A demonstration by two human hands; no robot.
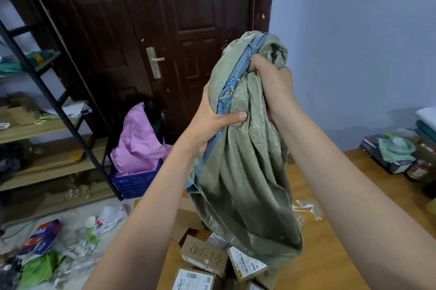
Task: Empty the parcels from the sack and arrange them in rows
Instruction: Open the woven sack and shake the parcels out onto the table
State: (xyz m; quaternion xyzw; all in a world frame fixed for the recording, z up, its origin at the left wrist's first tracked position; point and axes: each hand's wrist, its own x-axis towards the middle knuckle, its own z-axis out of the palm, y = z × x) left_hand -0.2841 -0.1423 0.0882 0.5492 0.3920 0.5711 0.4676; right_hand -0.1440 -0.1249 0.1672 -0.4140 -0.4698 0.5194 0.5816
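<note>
Grey-green woven plastic makes up the sack (245,171), a limp, crumpled bag with a frayed blue band running along its left edge. It hangs bunched in the air above the wooden worktop (330,242), its loose lower end draped over a heap of parcels (219,263) at the near middle. The left hand (212,124) holds the sack low on its left side, thumb pressed across the fabric and fingers curled behind, so this grip is closed around a fold of cloth beside the blue band. The right hand (271,82) sits higher and farther, its fingers dug into the gathered top of the sack and clenched on it.

The parcels are small brown cardboard boxes, several with white printed labels; one box (204,253) carries handwritten digits on its top. They lie jumbled and touching one another, partly hidden under the sack's end.

On the far right of the worktop stand a dark box (375,148), a roll of pale green tape and a jar. To the left, a blue crate (134,183) with pink wrapping (136,145) sits on the floor before a dark door (165,30), beside wooden shelves (42,124). Litter lies on the near-left floor.
</note>
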